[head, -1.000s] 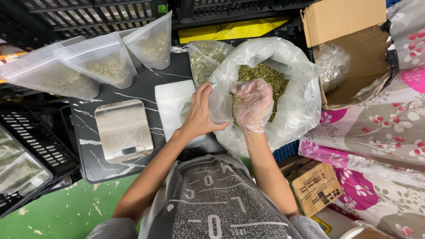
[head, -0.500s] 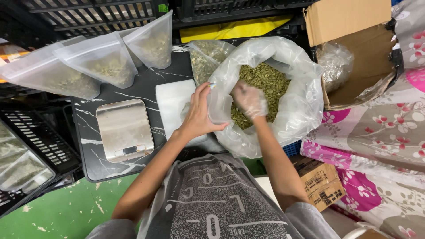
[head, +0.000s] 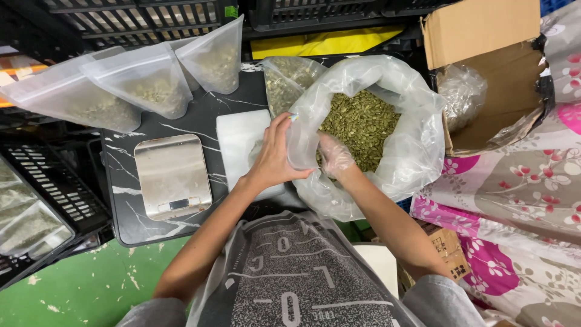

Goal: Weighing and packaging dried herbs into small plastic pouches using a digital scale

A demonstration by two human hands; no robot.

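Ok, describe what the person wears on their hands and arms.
The left hand is bare, with no glove, ring or watch visible. The right hand wears a thin, clear disposable plastic glove, loose and crinkled. Both forearms are uncovered; short grey sleeves show only at the upper arms, near the bottom of the picture.

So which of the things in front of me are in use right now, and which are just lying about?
In use:
left hand gripping the big clear bag's rim
right hand, gloved, inside it
green seeds

Lying about:
steel scale
white board
filled pouches
cardboard box
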